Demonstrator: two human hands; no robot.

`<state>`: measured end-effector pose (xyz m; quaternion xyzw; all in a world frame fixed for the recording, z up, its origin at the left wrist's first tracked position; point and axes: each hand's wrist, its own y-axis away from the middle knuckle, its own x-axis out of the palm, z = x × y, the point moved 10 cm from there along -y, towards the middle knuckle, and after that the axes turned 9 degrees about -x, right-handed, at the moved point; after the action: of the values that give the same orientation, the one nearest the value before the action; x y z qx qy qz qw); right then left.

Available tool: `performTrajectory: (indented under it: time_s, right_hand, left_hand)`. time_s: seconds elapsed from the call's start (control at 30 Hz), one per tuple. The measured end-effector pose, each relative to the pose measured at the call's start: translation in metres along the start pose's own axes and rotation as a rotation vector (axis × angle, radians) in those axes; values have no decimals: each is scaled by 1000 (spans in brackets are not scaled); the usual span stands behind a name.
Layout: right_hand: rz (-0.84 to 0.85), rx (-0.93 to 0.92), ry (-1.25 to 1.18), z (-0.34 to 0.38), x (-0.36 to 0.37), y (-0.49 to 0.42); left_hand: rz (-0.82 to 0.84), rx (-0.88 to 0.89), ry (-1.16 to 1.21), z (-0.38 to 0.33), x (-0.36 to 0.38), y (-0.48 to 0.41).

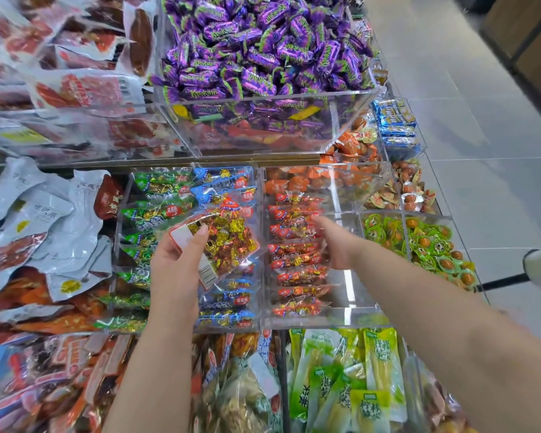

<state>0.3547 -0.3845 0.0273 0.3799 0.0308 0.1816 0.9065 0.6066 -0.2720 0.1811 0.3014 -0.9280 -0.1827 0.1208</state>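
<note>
My left hand (177, 260) grips a stack of clear snack packets (224, 242) with red and gold contents, thumb on the white label, held above the clear acrylic bin (263, 323). My right hand (331, 242) reaches into the bin's right compartment. Its fingers go down among the row of red packets (297, 264), and I cannot tell whether they pinch one. Green packets (141, 214) and blue packets (228, 307) fill the compartments to the left.
An upper acrylic bin (350, 120) holds purple wrapped candies (263, 45). White and red vacuum packs (38, 220) lie at left, green pickle packs (356, 385) in front, egg snacks in green wrappers (431, 245) at right. Grey floor tiles (481, 120) lie beyond the shelf.
</note>
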Motion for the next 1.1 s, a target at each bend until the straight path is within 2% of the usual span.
performTrajectory:
  time_s: [0.07,0.13,0.23,0.47,0.6,0.67,0.77,0.8,0.9,0.97,1.03,1.1]
  right_hand:
    - [-177,-70,4,9,-8,-10]
    - [-269,-154,-135,13,-13,-19]
    - [-244,-195,-320,11,-4,-29]
    - [-115,-272,-104,21,5,-34]
    - [-10,-232,-201,24,6,-20]
    - [-120,-280,-179,34,-11,-5]
    - [-528,-442,12,56,-57,42]
    - [-549,-516,21,66,-57,60]
    - [-241,-721,188,100,-7,110]
    - [-135,-797,300,111,14,134]
    - [-146,-791,296,117,13,150]
    - [-235,-834,357,124,2,168]
  left_hand:
    - [-9,2,13,-2,-1,-2]
    - [-8,8,25,-5,-1,-4]
    - [-16,5,38,-4,-3,-6]
    - [-42,-9,18,-1,-7,-9]
    - [16,-58,30,1,9,-9]
    - [56,-142,97,9,19,-10]
    - [106,-236,108,16,38,-4]
    - [128,-248,96,16,45,-1]
    - [233,-177,-121,12,73,12]
    - [329,-94,-236,4,94,24]
    - [406,-80,-219,-1,110,37]
    - [431,-106,-155,-4,117,44]
